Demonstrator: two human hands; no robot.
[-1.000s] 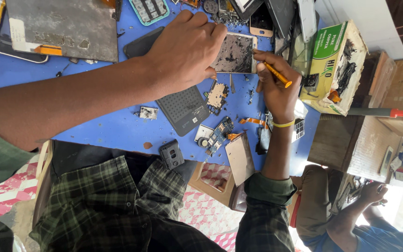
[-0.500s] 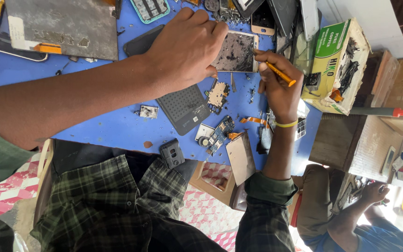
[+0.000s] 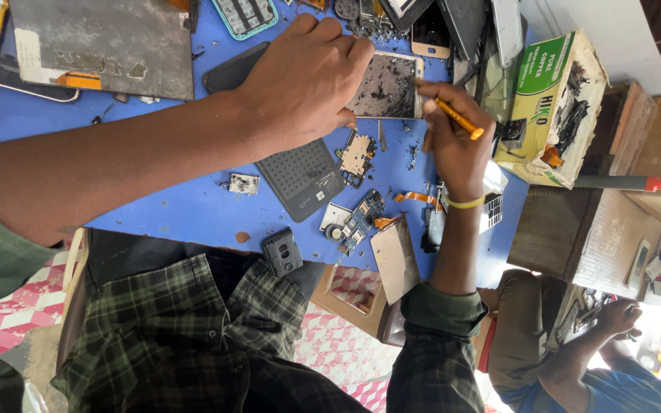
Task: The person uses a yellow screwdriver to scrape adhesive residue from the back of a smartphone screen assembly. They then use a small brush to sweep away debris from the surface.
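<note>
A person's left hand [image 3: 304, 80] presses down on an opened phone body [image 3: 388, 86] lying flat on the blue bench [image 3: 177, 203], fingers curled over its near end, while the right hand [image 3: 453, 141] pinches an orange-handled tool [image 3: 459, 119] whose tip meets the phone's far edge. The phone's long axis runs across the frame, between the two hands, its stripped inside facing up. A dark perforated cover [image 3: 301, 177], small circuit boards [image 3: 356, 155] and a green carton [image 3: 552, 107] lie close by.
</note>
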